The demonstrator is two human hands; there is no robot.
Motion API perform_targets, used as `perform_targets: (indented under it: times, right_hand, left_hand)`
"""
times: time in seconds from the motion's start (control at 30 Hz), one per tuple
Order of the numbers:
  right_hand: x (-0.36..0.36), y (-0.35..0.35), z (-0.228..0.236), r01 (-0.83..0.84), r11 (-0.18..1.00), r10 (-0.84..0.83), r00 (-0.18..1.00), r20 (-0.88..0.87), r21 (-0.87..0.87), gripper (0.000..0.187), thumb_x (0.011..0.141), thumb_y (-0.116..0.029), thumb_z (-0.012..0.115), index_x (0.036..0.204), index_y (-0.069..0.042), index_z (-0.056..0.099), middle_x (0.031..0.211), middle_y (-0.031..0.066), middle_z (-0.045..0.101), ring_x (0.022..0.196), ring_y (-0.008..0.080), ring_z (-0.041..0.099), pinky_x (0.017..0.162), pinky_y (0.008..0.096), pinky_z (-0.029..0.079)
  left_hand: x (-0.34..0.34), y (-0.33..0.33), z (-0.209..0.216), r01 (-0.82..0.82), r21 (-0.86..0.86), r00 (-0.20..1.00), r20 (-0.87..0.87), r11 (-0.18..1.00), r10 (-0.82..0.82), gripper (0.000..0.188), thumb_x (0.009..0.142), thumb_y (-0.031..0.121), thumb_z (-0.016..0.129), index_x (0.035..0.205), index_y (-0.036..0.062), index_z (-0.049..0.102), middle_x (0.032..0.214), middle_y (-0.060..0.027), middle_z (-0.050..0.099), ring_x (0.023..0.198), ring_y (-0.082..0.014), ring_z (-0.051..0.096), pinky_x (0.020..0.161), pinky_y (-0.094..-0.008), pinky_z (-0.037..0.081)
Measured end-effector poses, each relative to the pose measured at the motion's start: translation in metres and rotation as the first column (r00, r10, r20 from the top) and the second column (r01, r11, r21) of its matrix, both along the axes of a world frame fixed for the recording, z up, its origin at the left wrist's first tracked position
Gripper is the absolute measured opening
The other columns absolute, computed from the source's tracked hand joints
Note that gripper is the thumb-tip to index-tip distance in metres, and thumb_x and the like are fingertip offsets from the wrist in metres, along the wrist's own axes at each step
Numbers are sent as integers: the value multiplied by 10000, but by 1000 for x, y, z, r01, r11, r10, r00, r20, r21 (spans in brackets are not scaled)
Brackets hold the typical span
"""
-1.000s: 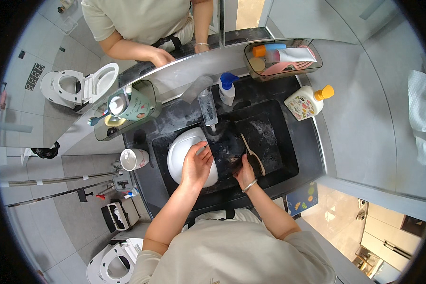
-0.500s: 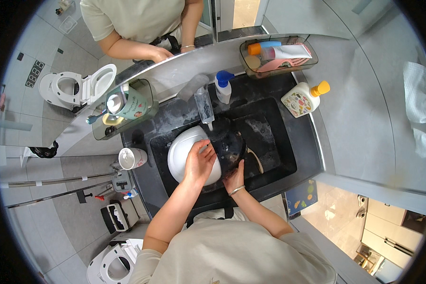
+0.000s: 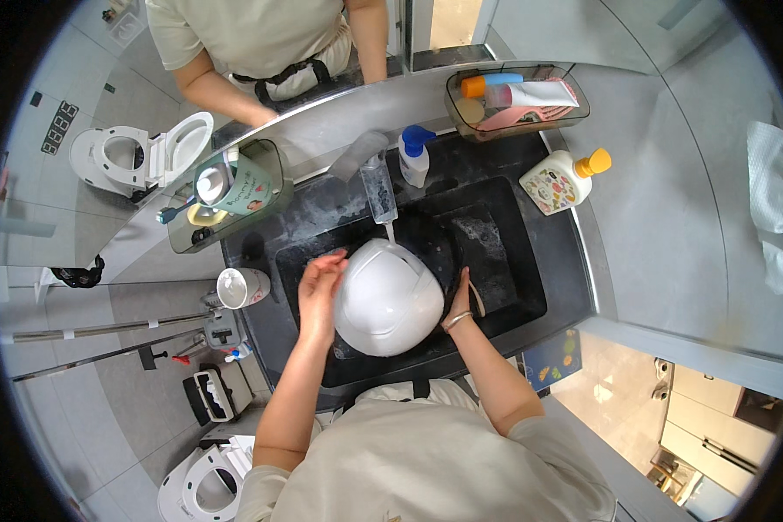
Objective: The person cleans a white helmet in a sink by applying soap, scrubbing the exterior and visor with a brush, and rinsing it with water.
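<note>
A white helmet (image 3: 390,300) with a dark, shiny visor-like part (image 3: 435,239) sits in the black sink (image 3: 518,261), its smooth dome facing up. Water from the faucet (image 3: 378,193) runs down onto its far edge. My right hand (image 3: 459,304) grips the helmet's right side at the dark part, thumb up; its other fingers are mostly hidden. My left hand (image 3: 318,291) is raised at the left of the dome, holding nothing, its fingers loosely bent and apart. Beside my right hand a pale strap-like strip (image 3: 478,300) shows.
A blue-topped pump bottle (image 3: 414,161) stands behind the sink. On the right counter is a yellow-capped bottle (image 3: 552,184). A white cup (image 3: 242,288) stands at the left edge. Wall caddies hold toiletries on the left (image 3: 235,196) and right (image 3: 518,104).
The helmet has turned and shifted right, so its white dome now faces up and hides much of the dark part. My left hand has moved left; my right hand has moved slightly right and up.
</note>
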State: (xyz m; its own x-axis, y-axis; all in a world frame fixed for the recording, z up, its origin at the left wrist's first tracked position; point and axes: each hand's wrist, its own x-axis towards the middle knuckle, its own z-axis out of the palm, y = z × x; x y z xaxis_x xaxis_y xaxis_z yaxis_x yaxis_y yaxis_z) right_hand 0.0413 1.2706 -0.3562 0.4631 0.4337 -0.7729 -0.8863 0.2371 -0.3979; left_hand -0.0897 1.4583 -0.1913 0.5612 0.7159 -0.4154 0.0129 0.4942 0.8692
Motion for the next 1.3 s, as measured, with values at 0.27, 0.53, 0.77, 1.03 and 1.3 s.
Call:
perform_targets:
  times: [0.27,0.53,0.77,1.03,1.3]
  right_hand:
    - [27,-2,23,-187,978,193,979,-64,90,839,788,-688,387,1387,-113,265,1369,107,366,1206,278,407,988,414,346]
    - [53,-8,37,-221,945,263,951,-160,242,740,795,-681,372,1296,-140,436,1288,100,472,1169,310,443,974,466,352]
    - [104,1,62,-596,801,591,802,-84,-60,811,754,-727,390,1286,-117,454,1263,114,495,1155,294,459,971,423,357]
    - [101,81,97,-832,302,929,366,-53,-465,1037,658,-812,395,1425,-169,123,1471,133,111,1349,299,121,1025,529,166]
    - [98,121,80,-869,226,963,268,-35,-441,1066,627,-843,367,1423,-169,143,1470,125,120,1346,294,139,1022,521,198]
  left_hand:
    - [-27,53,-143,183,102,901,-415,978,-125,250,875,293,543,994,78,581,911,-1,577,862,-121,518,809,-256,390]
    - [3,16,-127,127,-536,878,-331,835,-346,607,848,567,451,1172,59,529,1110,-117,573,1019,-222,544,876,-353,435]
    - [-2,-21,-88,81,-571,939,-230,817,-255,647,855,597,390,1229,75,479,1215,-129,510,1094,-247,507,921,-385,413]
    - [-31,-40,-82,-90,-659,993,-119,746,15,629,922,535,193,1326,76,342,1321,-131,411,1194,-287,421,987,-417,360]
    - [-55,-29,-103,-9,-674,1000,8,739,19,685,879,618,207,1333,128,356,1334,-116,402,1213,-293,396,1011,-448,316]
